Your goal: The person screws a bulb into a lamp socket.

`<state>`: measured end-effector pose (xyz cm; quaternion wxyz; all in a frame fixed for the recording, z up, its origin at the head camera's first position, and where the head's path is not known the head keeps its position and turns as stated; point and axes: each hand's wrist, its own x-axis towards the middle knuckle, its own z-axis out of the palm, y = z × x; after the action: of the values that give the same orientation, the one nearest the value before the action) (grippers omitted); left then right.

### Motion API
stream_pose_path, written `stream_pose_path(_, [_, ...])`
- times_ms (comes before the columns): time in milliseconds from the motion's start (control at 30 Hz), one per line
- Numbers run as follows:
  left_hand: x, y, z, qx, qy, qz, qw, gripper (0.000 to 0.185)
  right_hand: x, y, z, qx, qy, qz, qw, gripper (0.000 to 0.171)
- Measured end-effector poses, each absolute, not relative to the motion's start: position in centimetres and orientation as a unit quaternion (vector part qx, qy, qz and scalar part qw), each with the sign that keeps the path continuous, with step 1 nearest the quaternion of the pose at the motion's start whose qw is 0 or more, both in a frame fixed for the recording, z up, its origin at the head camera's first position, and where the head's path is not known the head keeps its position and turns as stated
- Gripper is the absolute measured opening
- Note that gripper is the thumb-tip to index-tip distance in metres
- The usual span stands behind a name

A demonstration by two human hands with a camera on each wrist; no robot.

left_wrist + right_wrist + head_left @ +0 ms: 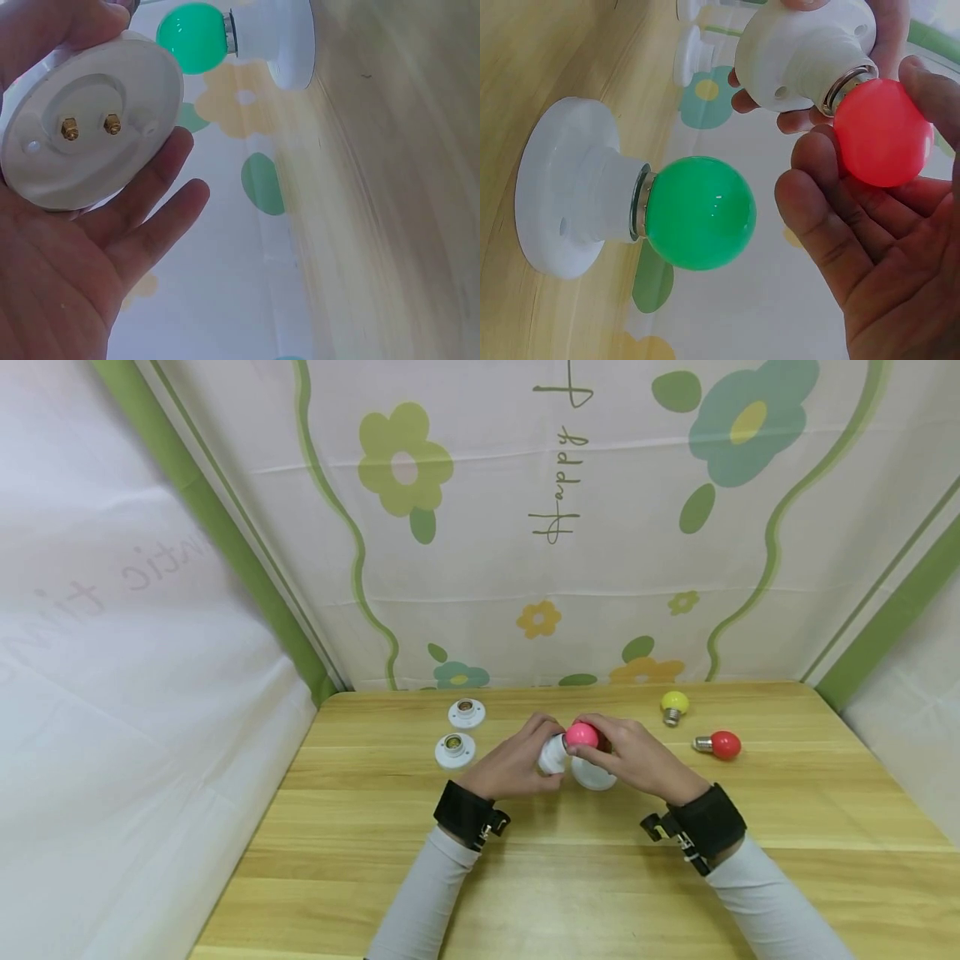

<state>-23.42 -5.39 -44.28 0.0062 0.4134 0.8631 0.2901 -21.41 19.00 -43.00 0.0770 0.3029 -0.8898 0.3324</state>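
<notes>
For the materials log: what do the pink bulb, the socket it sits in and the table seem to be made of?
Pink bulb: likely smooth translucent plastic, glowing evenly with a soft sheen; metal collar at its neck. Socket: glossy white moulded plastic; brass-coloured contacts on its underside. Table: pale wood or wood-look laminate, grain lines visible.

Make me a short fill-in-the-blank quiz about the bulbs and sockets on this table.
1. The left hand holds a white socket whose bulb is ____.
2. The right hand has its fingers around the ____ bulb.
3. The socket standing on the table between the hands carries a ____ bulb.
4. Left of the hands lie ____ empty sockets.

Missing words: pink; pink; green; two
</notes>
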Motion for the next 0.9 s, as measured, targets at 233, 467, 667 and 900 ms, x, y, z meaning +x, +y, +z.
stream_pose_path(233, [-23.45,-5.22,-44.4,0.42,0.859,0.294,0.004,0.053,-21.35,18.98,-42.95,0.292,-0.898,0.319,0.074,0.034])
stream_pose_path(467, [-23.5,-5.14,-44.58,0.424,0.855,0.299,0.009,0.052,-21.37,19.01,-42.78,0.286,-0.907,0.3,0.073,0.036])
stream_pose_path(667, [-23.55,-5.28,-44.7,0.418,0.86,0.293,0.007,0.053,-21.45,18.89,-42.86,0.28,-0.909,0.304,0.062,0.037])
stream_pose_path(900, [-23.66,-5.41,-44.72,0.409,0.868,0.281,0.004,0.051,-21.4,18.97,-42.99,0.302,-0.892,0.328,0.079,0.042])
